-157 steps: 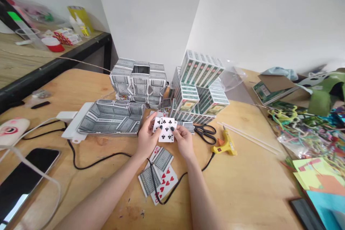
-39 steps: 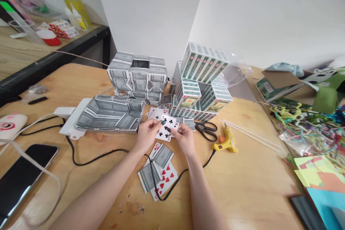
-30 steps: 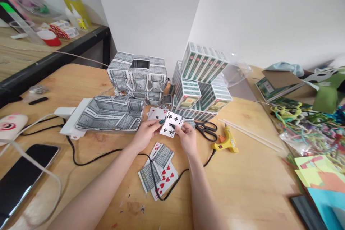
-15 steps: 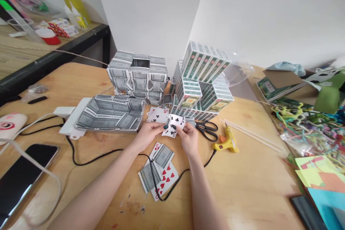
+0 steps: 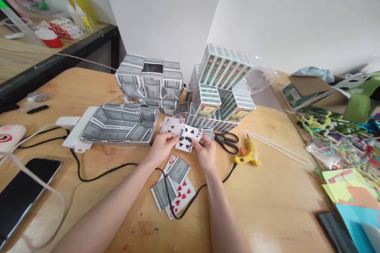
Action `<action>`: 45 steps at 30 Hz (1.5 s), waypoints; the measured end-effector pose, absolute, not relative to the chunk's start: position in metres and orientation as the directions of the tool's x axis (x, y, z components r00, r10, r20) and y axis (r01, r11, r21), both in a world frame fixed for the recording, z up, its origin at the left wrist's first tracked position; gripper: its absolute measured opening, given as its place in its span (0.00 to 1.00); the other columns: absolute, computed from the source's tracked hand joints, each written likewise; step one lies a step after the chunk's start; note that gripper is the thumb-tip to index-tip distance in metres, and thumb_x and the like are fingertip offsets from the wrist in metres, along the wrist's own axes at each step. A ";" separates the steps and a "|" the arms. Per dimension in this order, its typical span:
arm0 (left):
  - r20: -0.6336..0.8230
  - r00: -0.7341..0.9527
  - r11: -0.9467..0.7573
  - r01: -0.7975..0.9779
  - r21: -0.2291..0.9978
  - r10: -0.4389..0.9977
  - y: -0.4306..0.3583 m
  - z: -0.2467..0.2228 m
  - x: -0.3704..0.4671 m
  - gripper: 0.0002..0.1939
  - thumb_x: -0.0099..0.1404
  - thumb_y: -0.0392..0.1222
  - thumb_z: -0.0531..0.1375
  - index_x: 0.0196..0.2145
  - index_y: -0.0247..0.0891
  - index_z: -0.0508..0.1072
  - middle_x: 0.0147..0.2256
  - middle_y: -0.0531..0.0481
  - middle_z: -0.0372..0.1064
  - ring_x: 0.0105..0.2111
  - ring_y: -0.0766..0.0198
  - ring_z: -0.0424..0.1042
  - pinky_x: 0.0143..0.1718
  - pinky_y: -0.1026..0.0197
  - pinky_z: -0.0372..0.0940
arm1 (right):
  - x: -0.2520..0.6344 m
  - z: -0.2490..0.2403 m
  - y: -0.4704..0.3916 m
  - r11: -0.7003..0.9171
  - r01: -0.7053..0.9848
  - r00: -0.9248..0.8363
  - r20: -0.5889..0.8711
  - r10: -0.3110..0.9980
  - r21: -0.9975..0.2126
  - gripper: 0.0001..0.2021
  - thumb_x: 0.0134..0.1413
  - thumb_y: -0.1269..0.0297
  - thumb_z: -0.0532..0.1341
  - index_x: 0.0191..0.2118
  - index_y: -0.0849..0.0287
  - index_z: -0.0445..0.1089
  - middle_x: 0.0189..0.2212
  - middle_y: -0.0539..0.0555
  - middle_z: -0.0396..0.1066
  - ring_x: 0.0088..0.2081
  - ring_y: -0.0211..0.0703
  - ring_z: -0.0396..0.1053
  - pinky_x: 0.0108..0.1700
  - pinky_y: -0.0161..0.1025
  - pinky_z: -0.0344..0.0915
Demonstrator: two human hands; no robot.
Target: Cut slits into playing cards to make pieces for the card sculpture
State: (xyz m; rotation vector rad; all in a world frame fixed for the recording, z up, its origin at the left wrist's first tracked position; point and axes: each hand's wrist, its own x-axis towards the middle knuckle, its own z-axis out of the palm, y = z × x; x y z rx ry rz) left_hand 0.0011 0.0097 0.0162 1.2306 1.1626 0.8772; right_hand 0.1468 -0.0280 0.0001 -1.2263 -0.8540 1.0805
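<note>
Between both hands is a pair of overlapping black-suited playing cards [image 5: 186, 145], faces up. My left hand [image 5: 164, 148] pinches their left edge, and my right hand [image 5: 205, 151] grips the right side with the thumb on top. Just behind lie loose face-up cards [image 5: 171, 125]. Nearer me, a small spread of cards [image 5: 179, 170] rests on the table with a black cord across it. An open tray made of cards [image 5: 118, 124] sits left of my left hand. Black-handled scissors [image 5: 227, 142] lie right of my right hand, beside a yellow glue gun [image 5: 249, 154].
A card-covered block structure [image 5: 152, 83] stands at the back. Stacked card boxes [image 5: 222, 87] rise to its right. A white power strip [image 5: 77, 131] touches the tray's left side. A phone [image 5: 25, 193] lies at the left; coloured papers [image 5: 350, 189] and pipe cleaners are at the right.
The held cards now lie flatter and turned slightly between my fingers. Both hands keep their grip, and the whole view has shifted a little.
</note>
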 end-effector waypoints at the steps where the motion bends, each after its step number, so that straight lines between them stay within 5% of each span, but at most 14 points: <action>1: -0.178 0.217 0.159 0.103 0.982 0.960 0.010 0.015 0.001 0.14 0.48 0.49 0.61 0.22 0.33 0.73 0.20 0.54 0.66 0.23 0.68 0.61 0.26 0.66 0.56 | 0.146 0.000 -0.028 -0.002 -0.169 0.288 -0.051 0.956 -0.986 0.10 0.41 0.60 0.64 0.30 0.59 0.67 0.22 0.50 0.70 0.24 0.40 0.67 0.25 0.36 0.63; 13: 0.096 0.198 -0.168 0.393 0.904 0.976 0.001 0.010 0.003 0.09 0.59 0.42 0.51 0.23 0.37 0.63 0.18 0.58 0.54 0.20 0.70 0.55 0.23 0.68 0.51 | 0.146 0.001 -0.026 -0.067 -0.156 0.180 -0.095 0.979 -0.985 0.12 0.41 0.59 0.64 0.33 0.60 0.68 0.29 0.53 0.74 0.28 0.41 0.69 0.30 0.37 0.65; 19: 0.204 0.185 -0.274 0.553 0.787 0.961 -0.001 0.011 0.003 0.13 0.60 0.45 0.52 0.21 0.38 0.62 0.16 0.57 0.56 0.18 0.70 0.57 0.22 0.67 0.50 | 0.144 0.004 -0.027 -0.059 -0.056 0.133 -0.066 0.989 -0.997 0.10 0.44 0.59 0.62 0.31 0.60 0.68 0.24 0.50 0.70 0.23 0.37 0.64 0.24 0.34 0.62; 35: 0.291 0.272 -0.398 0.607 0.688 0.917 0.000 0.009 0.000 0.15 0.62 0.39 0.48 0.19 0.38 0.59 0.15 0.55 0.54 0.17 0.69 0.55 0.22 0.65 0.47 | 0.145 0.006 -0.029 -0.036 -0.046 0.119 -0.041 0.992 -0.998 0.08 0.44 0.61 0.61 0.30 0.59 0.67 0.25 0.50 0.70 0.26 0.39 0.65 0.27 0.35 0.62; 45: 0.252 0.285 -0.381 0.664 0.644 0.925 0.002 0.006 -0.001 0.16 0.62 0.45 0.49 0.19 0.38 0.58 0.15 0.55 0.56 0.17 0.68 0.57 0.21 0.65 0.47 | 0.146 0.006 -0.027 -0.051 -0.020 0.090 -0.053 0.995 -0.998 0.08 0.43 0.60 0.62 0.27 0.58 0.65 0.21 0.48 0.66 0.23 0.37 0.61 0.25 0.34 0.59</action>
